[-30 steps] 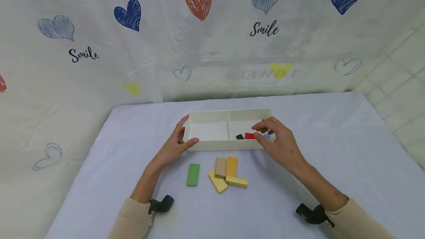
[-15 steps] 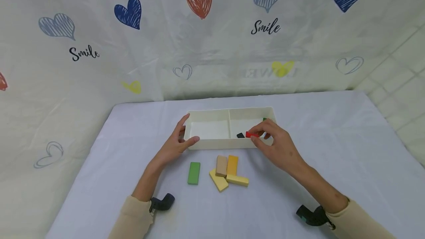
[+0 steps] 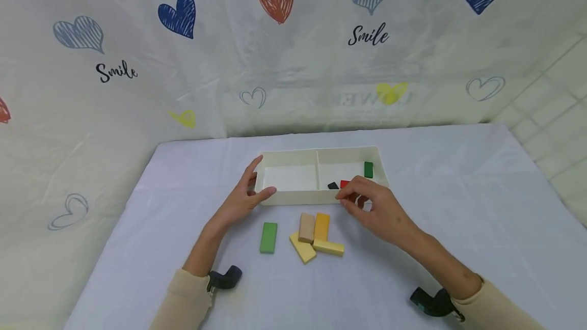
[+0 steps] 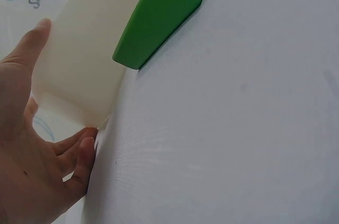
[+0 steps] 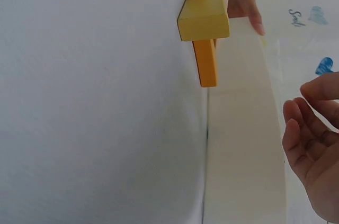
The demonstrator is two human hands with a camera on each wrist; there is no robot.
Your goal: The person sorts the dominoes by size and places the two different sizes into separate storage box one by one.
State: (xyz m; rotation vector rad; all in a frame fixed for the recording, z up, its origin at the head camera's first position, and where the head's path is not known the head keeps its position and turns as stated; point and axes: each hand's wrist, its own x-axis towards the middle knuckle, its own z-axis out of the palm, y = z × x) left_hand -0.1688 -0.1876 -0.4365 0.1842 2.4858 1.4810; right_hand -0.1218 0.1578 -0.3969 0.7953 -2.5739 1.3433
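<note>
My left hand (image 3: 240, 200) grips the left end of a white two-part tray (image 3: 298, 198), thumb over the front rim and fingers at the end wall. In the left wrist view the hand (image 4: 32, 144) spans that end. At the tray's front wall, towards its right end, is my right hand (image 3: 378, 208), fingers loosely bent. Nothing shows between the fingers of this hand (image 5: 318, 144) in the right wrist view. Inside the right compartment lie a black piece (image 3: 332, 186), a red block (image 3: 344, 184) and a dark green block (image 3: 369, 169); the right hand hides part of this compartment.
In front of the tray lies a green block (image 3: 268, 238). To its right are a tan block (image 3: 306, 227), an orange block (image 3: 322, 226) and two yellow blocks, one angled (image 3: 302, 249) and one crosswise (image 3: 328, 248). A white cloth covers the table (image 3: 183, 167).
My right hand touched the red block half a second ago, then came back and down to the tray's front wall. The dark green block now shows fully. My left hand keeps its grip.
</note>
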